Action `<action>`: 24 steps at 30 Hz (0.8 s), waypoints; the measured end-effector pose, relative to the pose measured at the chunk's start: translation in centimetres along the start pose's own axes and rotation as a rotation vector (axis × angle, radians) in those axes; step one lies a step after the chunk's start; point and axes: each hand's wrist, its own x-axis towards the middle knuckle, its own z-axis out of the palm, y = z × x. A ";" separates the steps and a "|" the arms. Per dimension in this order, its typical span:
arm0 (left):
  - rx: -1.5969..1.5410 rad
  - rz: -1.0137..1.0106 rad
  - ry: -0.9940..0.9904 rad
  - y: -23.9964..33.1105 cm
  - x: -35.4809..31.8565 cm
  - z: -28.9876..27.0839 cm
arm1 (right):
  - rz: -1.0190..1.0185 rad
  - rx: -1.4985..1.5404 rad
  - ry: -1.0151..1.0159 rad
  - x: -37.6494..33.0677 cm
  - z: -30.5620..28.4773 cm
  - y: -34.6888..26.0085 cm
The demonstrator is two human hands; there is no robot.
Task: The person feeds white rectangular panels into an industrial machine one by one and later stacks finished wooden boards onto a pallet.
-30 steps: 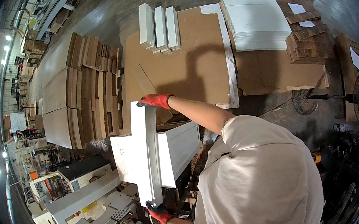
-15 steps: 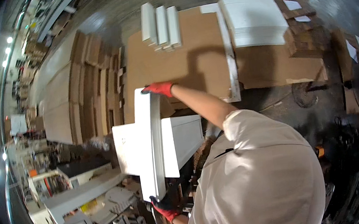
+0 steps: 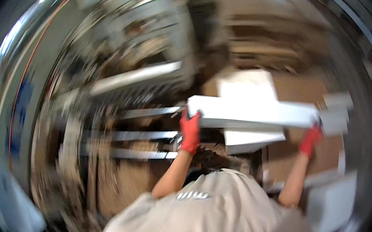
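Here it is, the long white board (image 3: 251, 112), out in front of my chest and strung between my two hands! Its long axis runs left to right, the right end dipping lower in view. My left hand (image 3: 191, 131) is clamped around the near-left end; my right hand (image 3: 311, 139) grips the far right end, though blur hides exactly how its fingers wrap. The middle belongs to neither hand, and it crosses over a white box-like piece (image 3: 247, 82) that shows on both sides; touching or apart, I can't tell. Metal rails (image 3: 144, 135) sit off my left hand, brown cardboard (image 3: 280, 153) beside my right!
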 end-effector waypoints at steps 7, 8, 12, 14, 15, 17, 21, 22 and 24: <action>-0.808 0.167 0.603 -1.3 0.8 -10.6 | 0.353 0.192 -0.682 -7.0 0.9 -7.8; -0.789 0.081 0.629 -2.5 1.3 -13.1 | 0.377 0.227 -0.825 -9.4 2.7 -7.1; -0.533 -0.020 0.707 -8.2 5.1 -17.2 | 0.511 0.230 -1.181 -20.9 11.3 -10.4; -0.468 -0.036 0.726 -7.6 6.0 -19.6 | 0.500 0.277 -1.174 -28.9 16.2 -13.0; -0.433 -0.043 0.730 -7.4 6.7 -20.9 | 0.500 0.216 -1.224 -32.1 17.8 -17.5; -0.457 -0.091 0.667 -6.5 9.0 -23.2 | 0.336 0.384 -1.263 -36.4 23.2 -15.4; -0.521 -0.059 0.637 -8.1 15.0 -28.1 | 0.466 0.334 -1.248 -41.6 31.1 -17.1; -0.406 0.105 0.699 -9.5 16.8 -29.2 | 0.396 0.336 -1.244 -42.6 33.1 -16.9; -0.230 0.268 0.689 -12.1 18.7 -30.2 | 0.269 0.328 -1.244 -43.8 34.5 -16.1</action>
